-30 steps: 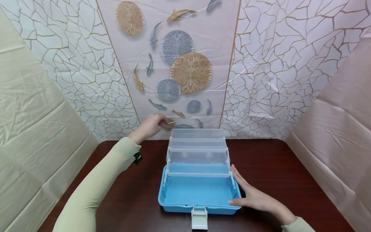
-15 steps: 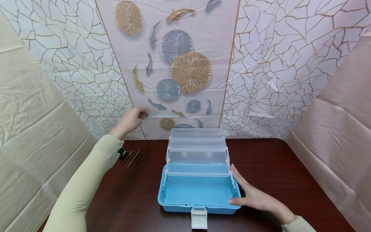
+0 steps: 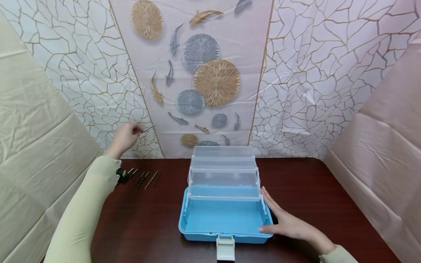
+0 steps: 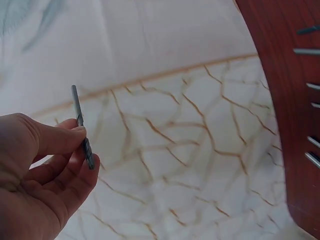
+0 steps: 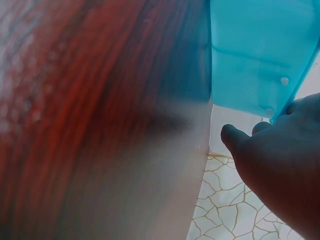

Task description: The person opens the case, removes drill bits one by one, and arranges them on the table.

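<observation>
In the head view my left hand (image 3: 124, 136) is raised over the back left of the table. Between thumb and fingers it pinches a dark metal drill bit (image 4: 80, 122), whose spiral flutes show at its lower end in the left wrist view. My right hand (image 3: 289, 225) rests against the right side of a blue plastic box (image 3: 223, 215), thumb over the front right rim and fingers stretched along the outer wall. The box stands open, with clear tiered trays (image 3: 225, 177) spread up at its back and a white latch (image 3: 225, 249) hanging at the front.
Several drill bits (image 3: 151, 179) lie in a row on the dark red table (image 3: 296, 179), left of the box. Behind the table's back edge hangs a patterned cloth (image 3: 296, 109). Beige cloth walls (image 3: 36, 138) flank both sides.
My left hand has moved left with the drill bit, from near the box's trays to over the table's back left corner. More drill bits show below the sleeve. The right hand stays put.
</observation>
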`<state>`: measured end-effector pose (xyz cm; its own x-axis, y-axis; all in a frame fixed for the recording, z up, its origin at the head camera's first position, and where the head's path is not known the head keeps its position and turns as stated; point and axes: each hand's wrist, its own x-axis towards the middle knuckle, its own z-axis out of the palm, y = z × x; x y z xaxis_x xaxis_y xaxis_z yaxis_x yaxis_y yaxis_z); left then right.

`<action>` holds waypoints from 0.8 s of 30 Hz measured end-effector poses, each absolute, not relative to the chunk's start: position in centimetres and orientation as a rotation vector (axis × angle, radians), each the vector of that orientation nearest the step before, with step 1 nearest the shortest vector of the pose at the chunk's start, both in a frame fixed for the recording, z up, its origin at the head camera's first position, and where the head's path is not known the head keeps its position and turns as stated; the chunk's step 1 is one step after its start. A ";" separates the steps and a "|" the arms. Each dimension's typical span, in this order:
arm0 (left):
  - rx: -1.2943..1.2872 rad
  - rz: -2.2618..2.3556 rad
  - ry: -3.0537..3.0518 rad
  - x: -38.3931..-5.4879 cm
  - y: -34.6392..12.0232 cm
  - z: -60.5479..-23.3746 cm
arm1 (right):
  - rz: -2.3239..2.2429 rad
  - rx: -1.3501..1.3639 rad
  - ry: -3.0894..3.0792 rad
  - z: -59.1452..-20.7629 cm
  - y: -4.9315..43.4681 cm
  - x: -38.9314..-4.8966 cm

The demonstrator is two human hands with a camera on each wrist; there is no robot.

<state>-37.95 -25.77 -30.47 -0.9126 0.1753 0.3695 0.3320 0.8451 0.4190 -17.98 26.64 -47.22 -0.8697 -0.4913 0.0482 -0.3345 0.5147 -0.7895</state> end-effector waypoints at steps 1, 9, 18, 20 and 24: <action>-0.371 -0.701 -2.694 -38.0 -26.3 -30.7 | -1.283 -0.705 2.572 -47.2 26.7 -18.0; -0.226 -0.687 -2.663 -37.6 -31.0 -33.2 | -1.290 -0.659 2.550 -47.0 26.6 -17.9; -0.252 -0.528 -2.717 -36.4 -34.3 -36.6 | -1.299 -0.686 2.553 -47.2 26.7 -17.8; -0.251 -0.502 -2.740 -36.1 -34.9 -37.5 | -1.293 -0.689 2.556 -47.2 26.8 -17.8; -0.190 -0.510 -2.765 -35.6 -36.3 -39.3 | -1.298 -0.679 2.544 -47.1 26.8 -17.8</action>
<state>-35.61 -36.25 -39.27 -0.9392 0.0710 0.3360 0.1863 0.9273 0.3248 -17.83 26.76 -47.09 -0.8730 -0.4872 0.0245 -0.3058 0.5074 -0.8056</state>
